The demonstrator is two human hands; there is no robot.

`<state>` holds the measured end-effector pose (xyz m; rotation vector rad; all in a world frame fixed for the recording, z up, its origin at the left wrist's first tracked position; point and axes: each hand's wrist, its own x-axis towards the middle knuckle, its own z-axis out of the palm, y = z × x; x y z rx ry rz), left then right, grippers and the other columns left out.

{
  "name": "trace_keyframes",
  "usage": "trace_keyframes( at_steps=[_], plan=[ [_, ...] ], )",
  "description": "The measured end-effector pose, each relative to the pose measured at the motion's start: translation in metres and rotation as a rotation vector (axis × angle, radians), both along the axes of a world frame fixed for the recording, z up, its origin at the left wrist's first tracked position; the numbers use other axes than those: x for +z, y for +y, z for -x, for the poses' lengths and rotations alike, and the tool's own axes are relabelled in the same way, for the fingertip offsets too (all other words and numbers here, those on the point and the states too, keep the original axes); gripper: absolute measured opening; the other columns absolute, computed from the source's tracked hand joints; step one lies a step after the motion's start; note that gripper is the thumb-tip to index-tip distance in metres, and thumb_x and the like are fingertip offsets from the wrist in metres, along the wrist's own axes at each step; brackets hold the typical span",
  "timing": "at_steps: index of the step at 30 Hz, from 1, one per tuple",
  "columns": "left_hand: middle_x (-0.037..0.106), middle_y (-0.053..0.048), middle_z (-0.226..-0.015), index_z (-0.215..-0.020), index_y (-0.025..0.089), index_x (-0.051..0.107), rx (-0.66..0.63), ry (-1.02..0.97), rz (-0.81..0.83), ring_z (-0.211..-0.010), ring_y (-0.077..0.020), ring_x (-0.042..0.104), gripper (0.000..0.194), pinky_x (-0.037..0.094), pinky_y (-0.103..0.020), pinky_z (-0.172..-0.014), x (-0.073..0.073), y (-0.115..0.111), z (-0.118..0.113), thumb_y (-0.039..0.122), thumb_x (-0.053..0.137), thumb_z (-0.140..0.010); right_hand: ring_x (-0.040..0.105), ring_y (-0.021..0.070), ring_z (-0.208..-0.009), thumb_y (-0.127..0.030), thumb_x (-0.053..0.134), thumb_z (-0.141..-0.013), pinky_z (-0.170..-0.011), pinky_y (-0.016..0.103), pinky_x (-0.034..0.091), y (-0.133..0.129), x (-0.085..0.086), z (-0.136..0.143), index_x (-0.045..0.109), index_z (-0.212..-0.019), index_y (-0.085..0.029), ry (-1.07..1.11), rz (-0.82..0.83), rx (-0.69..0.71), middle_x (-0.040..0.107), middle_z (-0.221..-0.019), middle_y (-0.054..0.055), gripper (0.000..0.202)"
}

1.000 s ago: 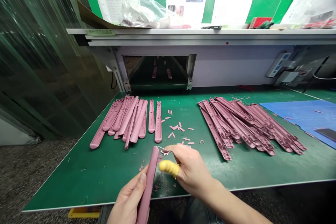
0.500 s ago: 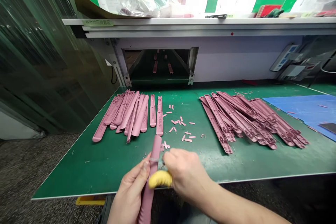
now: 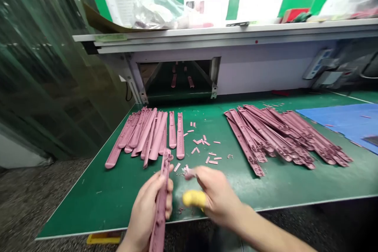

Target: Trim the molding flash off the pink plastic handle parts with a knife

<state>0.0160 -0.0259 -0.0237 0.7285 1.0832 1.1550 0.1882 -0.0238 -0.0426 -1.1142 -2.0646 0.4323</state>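
Observation:
A long pink plastic shell (image 3: 161,204) is gripped in my left hand (image 3: 144,208), its ribbed hollow inside turned up and its far end pointing away from me over the green bench. My right hand (image 3: 220,191) hovers just right of the shell, apart from it and blurred by motion. Its fingers are curled, and a yellow cover (image 3: 194,198) wraps one of them. Whatever sits in these fingers is too smeared to name. Small pink offcuts (image 3: 177,167) lie on the bench just beyond my hands.
More pink shells (image 3: 147,132) lie in a row at left, and a larger pile of long pink parts (image 3: 274,138) is at right. Behind the bench (image 3: 118,201), a conveyor opening (image 3: 180,82) carries several pink pieces. A blue sheet (image 3: 339,114) covers the far right; a shelf (image 3: 183,37) runs above.
My left hand has turned the shell from its smooth outer side to its hollow side. My right hand has moved away from it to the right.

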Motion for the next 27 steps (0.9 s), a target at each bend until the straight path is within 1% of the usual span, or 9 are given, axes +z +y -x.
trace_keyframes(
  at_steps=[3,6,10,14,18,20,22,24,27],
  plan=[
    [0.062,0.000,-0.065,-0.111,0.019,0.057,-0.037,0.063,0.124,-0.030,-0.0060,0.044,0.039,0.034,-0.016,-0.027,-0.007,-0.020,-0.010,0.043,0.060,-0.080,0.062,0.0175,-0.075,-0.076,0.037,-0.079,-0.063,0.025,0.041,0.030,0.011,-0.005,0.063,-0.094,-0.017,-0.069,-0.020,-0.078,0.068,-0.085,0.006,0.066],
    [0.058,0.003,-0.053,-0.109,0.021,0.057,-0.055,0.017,0.204,-0.024,-0.0018,0.037,0.043,0.022,-0.009,-0.025,-0.005,-0.031,-0.019,0.045,0.066,-0.075,0.059,0.0161,-0.069,-0.074,0.043,-0.079,-0.058,0.023,0.035,0.036,0.012,-0.004,0.062,-0.089,-0.017,-0.209,-0.027,-0.100,0.066,-0.078,0.004,0.061],
    [0.061,0.002,-0.061,-0.112,0.023,0.060,0.048,-0.114,0.187,-0.035,-0.0041,0.049,0.046,0.035,-0.010,-0.030,-0.004,-0.035,-0.025,0.032,0.075,-0.070,0.047,0.0120,-0.057,-0.075,0.044,-0.077,-0.051,0.023,0.023,0.030,0.014,-0.002,0.057,-0.074,-0.016,-0.309,-0.065,-0.120,0.058,-0.066,0.001,0.061],
    [0.067,-0.002,-0.076,-0.098,0.018,0.070,0.103,-0.257,0.181,-0.062,-0.0087,0.061,0.030,0.053,-0.015,-0.056,-0.012,-0.033,-0.022,0.021,0.077,-0.069,0.039,0.0100,-0.052,-0.074,0.046,-0.077,-0.048,0.023,0.016,0.028,0.022,-0.004,0.052,-0.069,-0.017,-0.366,-0.105,-0.133,0.052,-0.062,-0.002,0.058],
    [0.070,-0.002,-0.092,-0.107,0.022,0.070,0.056,-0.301,0.162,-0.081,-0.0092,0.063,0.031,0.051,-0.017,-0.083,-0.019,-0.032,-0.018,0.021,0.072,-0.076,0.041,0.0107,-0.050,-0.066,0.042,-0.086,-0.047,0.025,0.016,0.023,0.027,-0.004,0.053,-0.071,-0.017,-0.419,-0.124,-0.133,0.053,-0.063,-0.001,0.053],
    [0.071,-0.003,-0.095,-0.106,0.021,0.070,0.064,-0.275,0.108,-0.085,-0.0110,0.065,0.032,0.051,-0.017,-0.083,-0.017,-0.031,-0.017,0.019,0.073,-0.074,0.044,0.0116,-0.051,-0.062,0.040,-0.090,-0.047,0.026,0.017,0.012,0.025,0.002,0.053,-0.072,-0.017,-0.407,-0.136,-0.091,0.055,-0.064,0.000,0.050],
    [0.071,-0.003,-0.087,-0.102,0.018,0.071,0.084,-0.232,0.054,-0.075,-0.0107,0.065,0.031,0.053,-0.016,-0.072,-0.011,-0.023,-0.017,0.017,0.074,-0.072,0.047,0.0130,-0.051,-0.062,0.043,-0.088,-0.046,0.027,0.017,-0.010,0.016,0.014,0.054,-0.073,-0.018,-0.374,-0.155,-0.011,0.057,-0.063,0.000,0.048],
    [0.067,-0.001,-0.076,-0.099,0.017,0.071,0.122,-0.206,0.018,-0.063,-0.0079,0.063,0.026,0.052,-0.014,-0.061,-0.004,-0.007,-0.015,0.017,0.073,-0.073,0.047,0.0141,-0.049,-0.056,0.051,-0.087,-0.045,0.027,0.016,-0.042,0.002,0.028,0.055,-0.071,-0.019,-0.362,-0.184,0.096,0.058,-0.061,0.000,0.041],
    [0.061,0.002,-0.074,-0.092,0.018,0.069,0.227,-0.244,-0.060,-0.059,-0.0038,0.058,0.014,0.049,-0.012,-0.058,0.006,0.024,-0.009,0.016,0.066,-0.079,0.039,0.0127,-0.039,-0.040,0.053,-0.090,-0.039,0.027,0.016,-0.092,-0.020,0.040,0.053,-0.059,-0.021,-0.293,-0.182,0.276,0.051,-0.048,-0.003,0.036]
  ],
)
